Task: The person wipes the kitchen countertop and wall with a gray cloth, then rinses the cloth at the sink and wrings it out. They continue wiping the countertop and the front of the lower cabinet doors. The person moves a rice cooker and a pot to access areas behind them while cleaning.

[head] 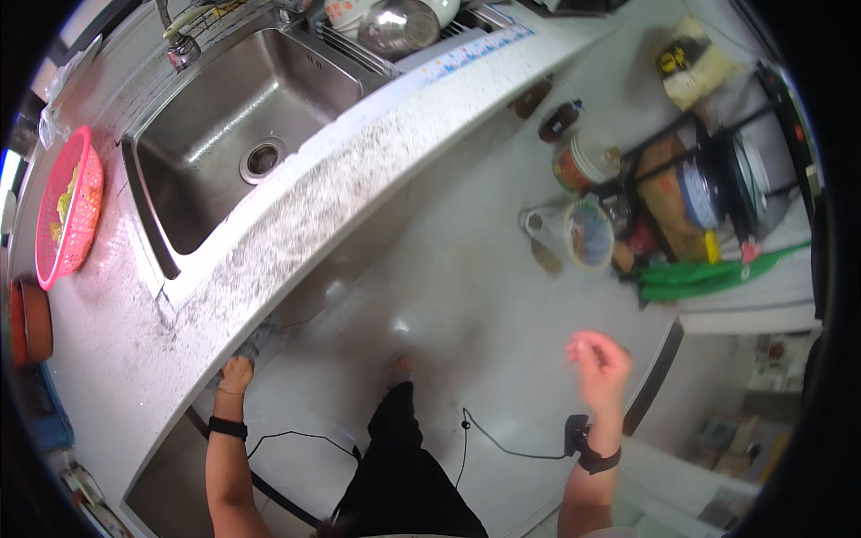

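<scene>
My left hand [237,375] is curled at the front edge of the speckled countertop [350,181], a black band around its wrist. A mottled grey patch [259,336] shows just beyond its knuckles; whether the fingers hold anything is hidden. Over the floor, to the right, hangs my right hand [602,366], blurred, with loosely bent fingers and nothing seen in them. A black strap [599,460] with a small box and cable sits on that wrist. Set into the counter is a stainless steel sink [202,161] with nothing in its basin. A pink plastic colander [84,215] holding yellow-green leaves stands left of it.
A faucet [183,52] overhangs the sink. Behind, a steel bowl [400,27] rests on a dish rack. On the floor at right are a clear plastic container [590,235], a paint-type bucket [578,165], a dark bottle [559,121] and a black-framed shelf [706,141]. Cables [511,452] trail below.
</scene>
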`<action>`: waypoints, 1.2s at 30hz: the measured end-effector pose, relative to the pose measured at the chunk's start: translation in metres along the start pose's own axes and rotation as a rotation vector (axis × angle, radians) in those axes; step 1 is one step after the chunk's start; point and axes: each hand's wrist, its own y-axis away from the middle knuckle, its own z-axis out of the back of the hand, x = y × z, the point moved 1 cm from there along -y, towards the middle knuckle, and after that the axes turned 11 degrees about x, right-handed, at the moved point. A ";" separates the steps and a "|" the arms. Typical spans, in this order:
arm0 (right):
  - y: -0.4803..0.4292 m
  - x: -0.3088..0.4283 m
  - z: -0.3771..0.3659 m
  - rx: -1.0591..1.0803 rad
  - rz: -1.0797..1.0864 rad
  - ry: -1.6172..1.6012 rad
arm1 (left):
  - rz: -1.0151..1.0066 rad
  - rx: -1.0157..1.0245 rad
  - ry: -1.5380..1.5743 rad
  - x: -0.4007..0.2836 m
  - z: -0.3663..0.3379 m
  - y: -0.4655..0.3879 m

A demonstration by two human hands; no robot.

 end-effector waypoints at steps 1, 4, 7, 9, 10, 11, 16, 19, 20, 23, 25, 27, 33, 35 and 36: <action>-0.027 0.011 0.009 0.013 0.047 0.028 | 0.003 -0.042 0.000 -0.004 0.001 0.000; -0.095 0.041 0.036 0.053 0.165 0.143 | -0.002 -0.138 -0.008 -0.021 0.004 -0.001; -0.149 0.057 0.047 0.133 0.254 0.073 | 0.035 -0.266 -0.095 -0.048 0.014 0.000; -0.189 0.059 0.045 0.248 0.316 0.118 | 0.143 -0.291 -0.114 -0.071 0.026 0.001; -0.210 0.058 0.043 0.300 0.345 0.136 | 0.143 -0.334 -0.189 -0.083 0.033 0.000; -0.232 0.056 0.039 0.356 0.422 0.159 | 0.207 -0.314 -0.166 -0.095 0.039 -0.002; -0.357 0.034 0.012 0.343 0.833 0.454 | 0.427 -0.504 -0.212 -0.137 0.063 -0.046; -0.412 0.008 -0.016 0.162 1.083 0.672 | 0.585 -0.713 -0.278 -0.143 0.061 -0.074; -0.424 -0.003 -0.028 0.184 1.150 0.622 | 0.600 -0.843 -0.245 -0.144 0.057 -0.079; -0.449 -0.033 -0.067 0.169 1.361 0.511 | 0.697 -0.862 -0.232 -0.133 0.035 -0.083; -0.458 -0.049 -0.083 0.073 1.239 0.203 | 0.716 -0.895 -0.194 -0.122 0.015 -0.080; -0.465 -0.057 -0.090 -0.019 1.237 0.159 | 0.700 -0.922 -0.085 -0.107 -0.001 -0.083; -0.491 -0.064 -0.088 -0.203 1.274 0.209 | 0.711 -1.526 0.020 -0.118 0.025 -0.163; -0.500 -0.064 -0.087 -0.218 1.236 0.164 | 0.789 -1.471 -0.198 -0.173 0.059 -0.219; -0.503 -0.064 -0.087 -0.198 1.262 0.169 | 0.782 -1.427 -0.200 -0.207 0.073 -0.253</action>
